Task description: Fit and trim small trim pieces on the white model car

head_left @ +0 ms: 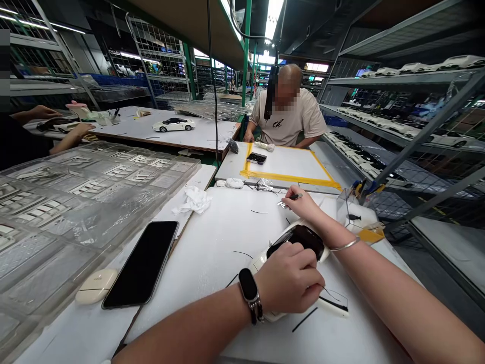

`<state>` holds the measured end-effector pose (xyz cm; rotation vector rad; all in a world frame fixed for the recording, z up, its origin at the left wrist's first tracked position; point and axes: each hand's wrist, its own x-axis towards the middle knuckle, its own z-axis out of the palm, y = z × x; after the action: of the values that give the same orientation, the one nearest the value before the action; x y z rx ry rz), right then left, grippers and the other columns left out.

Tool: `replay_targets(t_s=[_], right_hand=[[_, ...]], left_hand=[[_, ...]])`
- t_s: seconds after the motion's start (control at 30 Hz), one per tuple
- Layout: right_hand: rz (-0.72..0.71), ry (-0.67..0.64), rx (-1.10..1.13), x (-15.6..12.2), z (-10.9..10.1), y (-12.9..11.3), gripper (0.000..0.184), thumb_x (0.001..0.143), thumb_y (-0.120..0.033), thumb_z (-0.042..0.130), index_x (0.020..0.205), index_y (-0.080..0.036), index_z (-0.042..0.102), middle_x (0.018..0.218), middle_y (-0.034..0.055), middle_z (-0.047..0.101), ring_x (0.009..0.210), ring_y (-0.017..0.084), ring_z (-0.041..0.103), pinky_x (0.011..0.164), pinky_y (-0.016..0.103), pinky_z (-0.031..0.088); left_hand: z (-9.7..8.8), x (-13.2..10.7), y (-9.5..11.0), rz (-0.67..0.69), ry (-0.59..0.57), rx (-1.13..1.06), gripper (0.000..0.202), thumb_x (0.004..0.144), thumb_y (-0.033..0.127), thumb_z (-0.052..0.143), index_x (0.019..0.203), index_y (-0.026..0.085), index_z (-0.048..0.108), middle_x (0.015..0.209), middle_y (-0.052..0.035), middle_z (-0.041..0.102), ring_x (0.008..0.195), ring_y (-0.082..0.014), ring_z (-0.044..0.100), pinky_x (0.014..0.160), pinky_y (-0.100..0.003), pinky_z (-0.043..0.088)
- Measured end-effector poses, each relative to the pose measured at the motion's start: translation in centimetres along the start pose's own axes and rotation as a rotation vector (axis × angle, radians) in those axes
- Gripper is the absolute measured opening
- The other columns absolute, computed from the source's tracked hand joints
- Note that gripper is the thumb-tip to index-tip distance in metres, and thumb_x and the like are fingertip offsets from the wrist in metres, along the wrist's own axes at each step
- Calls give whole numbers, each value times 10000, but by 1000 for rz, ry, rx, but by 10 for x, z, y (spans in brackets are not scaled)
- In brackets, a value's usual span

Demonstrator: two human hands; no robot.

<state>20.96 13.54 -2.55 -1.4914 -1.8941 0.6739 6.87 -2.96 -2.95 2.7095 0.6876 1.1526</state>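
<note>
On the white work surface in front of me is a white model car (pixel 278 237) with dark windows, partly hidden by my hands. My left hand (pixel 290 278) is closed over the car, its fingertips pinched on a thin black strip (pixel 333 293). Beyond the car, my right hand (pixel 303 203) is closed around a slim dark tool (pixel 293 197); its exact kind is hard to make out. By its tip lies a small shiny silver piece (pixel 281 205). Near my left fingers lies a white part with a black edge (pixel 335 306). Another black strip (pixel 305 319) lies loose nearby.
A phone (pixel 144 265), a cream case (pixel 96 285) and crumpled tissue (pixel 193 199) lie at left, beside a compartmented plastic tray (pixel 87 212) of parts. A clear container (pixel 350 215) stands right. A co-worker (pixel 286 116) sits opposite; racks of white model cars (pixel 379 162) line the right.
</note>
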Motion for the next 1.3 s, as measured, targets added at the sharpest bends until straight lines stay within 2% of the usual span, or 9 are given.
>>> replay_targets(t_s=[0.17,0.33,0.47,0.53,0.63,0.73,0.93,1.2,1.3], right_hand=[[-14,-4,58,-6,-6,-7,155,700,-280,591,710,-201,459,641,-10,568,576,128,483,562,263,355],[-29,-20,152,-25,-25,-30,194,722,-318,623,710,-192,477,608,-1,580,522,120,502,535,267,388],[-49,-21,279,-58,-71,-55,237,724,-357,677,718,-183,517,641,29,623,512,113,514,516,265,401],[-32,-96,447,-78,-99,-62,272,690,-367,734,695,-188,529,627,36,632,467,103,497,474,257,374],[42,-233,628,-107,-135,-63,316,635,-366,789,639,-199,521,540,26,596,371,81,435,387,228,283],[82,-312,682,-131,-152,-57,332,609,-386,800,607,-197,527,491,19,558,321,64,384,347,205,230],[91,-480,721,-152,-145,-46,268,663,-328,766,629,-180,546,530,39,595,340,68,429,356,186,257],[116,-512,659,-150,-127,-48,333,607,-391,793,611,-174,540,531,50,605,361,100,462,369,208,291],[89,-523,666,-149,-125,-45,303,652,-369,768,631,-176,536,545,45,609,368,97,462,368,206,295]], left_hand=[[0,0,1,-13,-48,9,159,842,207,516,751,198,647,792,-32,523,692,-142,419,677,-314,358],[-1,1,0,-27,5,-19,156,842,207,522,767,195,659,798,-34,540,703,-138,438,685,-303,379],[-5,3,-1,-64,20,-87,151,843,223,541,782,202,677,771,-31,538,724,-137,466,708,-297,399],[-8,4,-1,-80,0,-118,158,854,244,544,802,210,690,769,-34,534,735,-140,475,720,-302,405],[-12,7,1,-111,-13,-190,169,867,264,547,829,216,704,783,-38,528,747,-143,479,736,-312,414],[-16,9,5,-159,-19,-304,151,858,259,568,837,211,709,800,-39,509,781,-151,487,762,-322,433],[-18,11,10,-229,-67,-506,114,838,242,604,835,216,716,842,-43,514,835,-164,510,815,-333,466],[-17,12,9,-241,-32,-546,66,799,223,658,799,216,724,837,-36,542,850,-164,516,826,-328,474],[-17,12,8,-236,-17,-543,53,790,216,670,785,208,721,820,-30,554,837,-156,515,812,-317,469]])
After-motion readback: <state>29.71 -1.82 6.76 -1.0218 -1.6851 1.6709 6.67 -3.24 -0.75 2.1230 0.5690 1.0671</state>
